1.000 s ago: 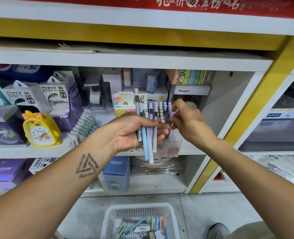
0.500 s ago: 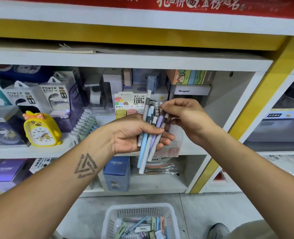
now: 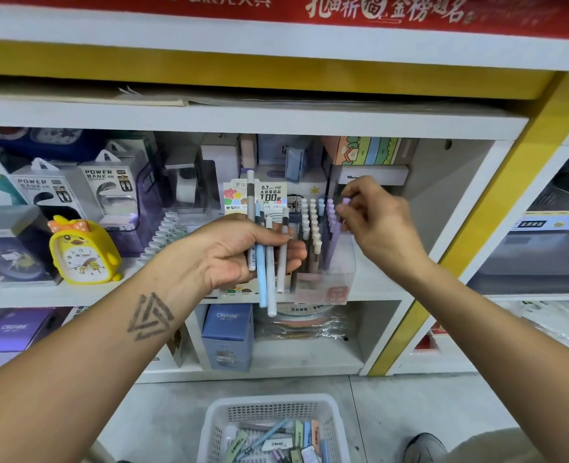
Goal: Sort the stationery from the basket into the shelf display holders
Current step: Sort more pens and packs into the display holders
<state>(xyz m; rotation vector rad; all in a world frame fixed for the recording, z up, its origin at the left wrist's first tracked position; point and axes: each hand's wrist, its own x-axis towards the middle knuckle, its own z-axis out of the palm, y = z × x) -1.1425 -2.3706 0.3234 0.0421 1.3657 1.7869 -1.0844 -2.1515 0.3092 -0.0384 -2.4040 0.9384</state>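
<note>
step in hand, as i read it: seating one purple pen into the clear display holder (image 3: pixel 323 279) on the middle shelf (image 3: pixel 376 289).

left hand (image 3: pixel 239 252) is closed around a bunch of pens (image 3: pixel 266 255), grey, blue and white, held roughly upright just in front of the holder. right hand (image 3: pixel 376 222) pinches the top of a purple pen (image 3: pixel 334 228) between thumb and fingertips; the pen stands at the holder's right end, beside the row of purple caps.

to do it well, my judgement:
- keep the purple pen vertical and lower it into the purple row, not the white row next to it.
- let go only once it seats, so it doesn't tip its neighbours.
- keep the left bunch clear of the holder front; loose barrels could slide out downward.

the basket (image 3: pixel 273 429) sits on the floor below, with more pens and flat eraser-like packs in it.

hard to make out:
- the purple pen's lower end is behind the holder wall and the other pens; can't tell if it touches bottom.
- holder slots are hidden by the left hand.
- basket front is cut off by the frame edge.
</note>
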